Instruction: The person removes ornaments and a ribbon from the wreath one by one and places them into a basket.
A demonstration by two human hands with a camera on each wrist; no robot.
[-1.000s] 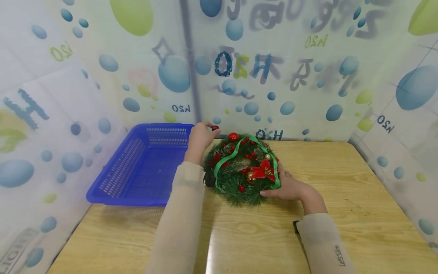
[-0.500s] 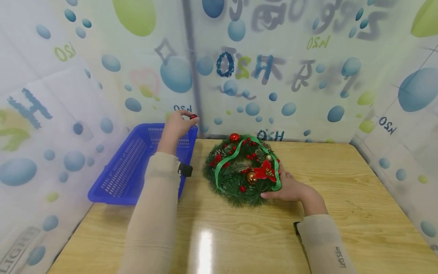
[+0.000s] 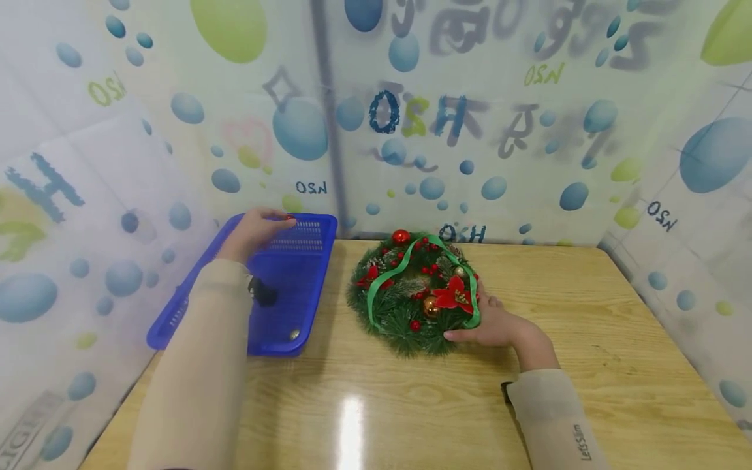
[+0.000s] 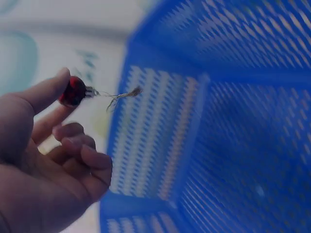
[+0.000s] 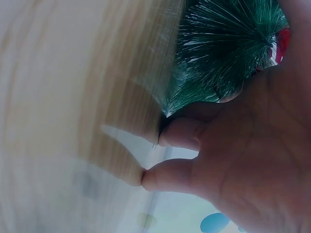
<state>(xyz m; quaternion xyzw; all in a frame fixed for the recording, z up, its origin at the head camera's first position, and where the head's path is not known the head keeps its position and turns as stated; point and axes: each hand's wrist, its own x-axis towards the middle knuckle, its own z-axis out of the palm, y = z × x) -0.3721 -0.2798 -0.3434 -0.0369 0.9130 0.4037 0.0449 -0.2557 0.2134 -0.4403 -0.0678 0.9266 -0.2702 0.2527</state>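
Note:
My left hand (image 3: 254, 234) pinches a small red bauble (image 4: 73, 92) between thumb and forefinger, its other fingers folded towards the palm. A silvery cap and a thin frayed string trail from the bauble. In the head view this hand is over the back of the blue plastic basket (image 3: 322, 274). On the table lies a green Christmas wreath (image 3: 399, 326) with red poinsettias, berries, baubles and a green ribbon. My right hand (image 3: 496, 325) grips the wreath's right edge, thumb at the front and fingers round the side. The right wrist view shows two fingertips down on the tabletop.
A small pale shiny ball (image 3: 294, 334) lies in the basket's near right corner. The wooden table (image 3: 440, 411) backs onto a wall sheet (image 3: 505, 215) printed with bubbles, which also closes both sides. A dark wrist strap part (image 3: 264, 292) sticks out from the left sleeve.
My left hand has carried the red bauble left, from beside the wreath to over the basket, and has come lower in the last half second. The right hand and wreath have stayed put.

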